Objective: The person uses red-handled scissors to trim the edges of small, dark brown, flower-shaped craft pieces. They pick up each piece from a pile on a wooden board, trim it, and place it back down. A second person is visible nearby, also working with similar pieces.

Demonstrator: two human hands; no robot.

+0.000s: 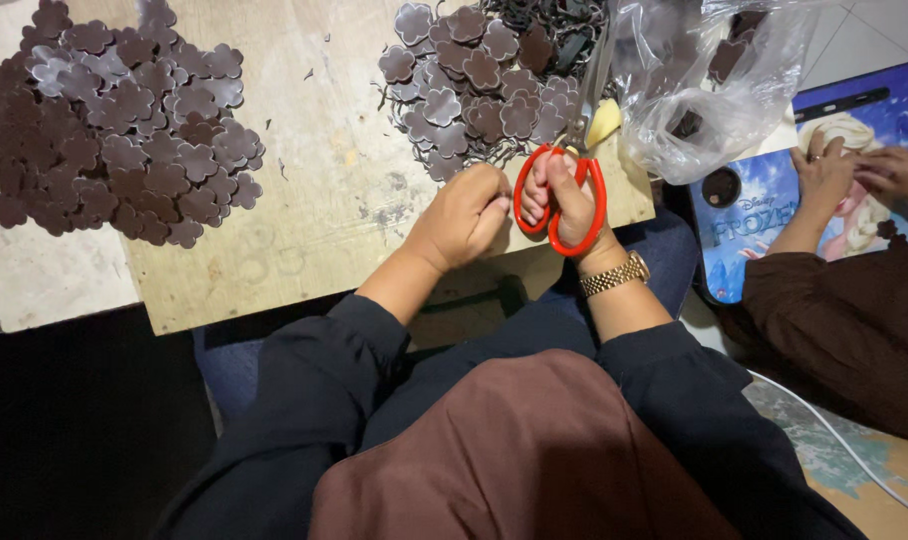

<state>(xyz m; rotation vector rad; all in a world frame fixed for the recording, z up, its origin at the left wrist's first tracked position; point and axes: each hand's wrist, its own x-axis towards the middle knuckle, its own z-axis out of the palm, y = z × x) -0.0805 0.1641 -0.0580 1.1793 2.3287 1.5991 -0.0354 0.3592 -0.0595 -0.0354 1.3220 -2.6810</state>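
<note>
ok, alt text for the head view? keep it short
Seen from above, a person's right hand grips red-handled scissors over a wooden board, the left hand closed beside it. Dark brown flower-shaped cutouts lie in two heaps; another person's hands rest at right.

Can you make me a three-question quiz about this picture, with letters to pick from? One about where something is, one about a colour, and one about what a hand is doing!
1. Where is the bigger pile of flower shapes?
A. left side of the board
B. on the lap
C. inside the bag

2. What colour are the scissors' handles?
A. blue
B. red
C. green

3. What is the right hand doing?
A. lying flat
B. pointing
C. holding the scissors

Answers:
1 A, the big brown pile lies at the board's left.
2 B, the loops are bright red.
3 C, its fingers go through the loops, while the left hand is curled beside it.
</note>
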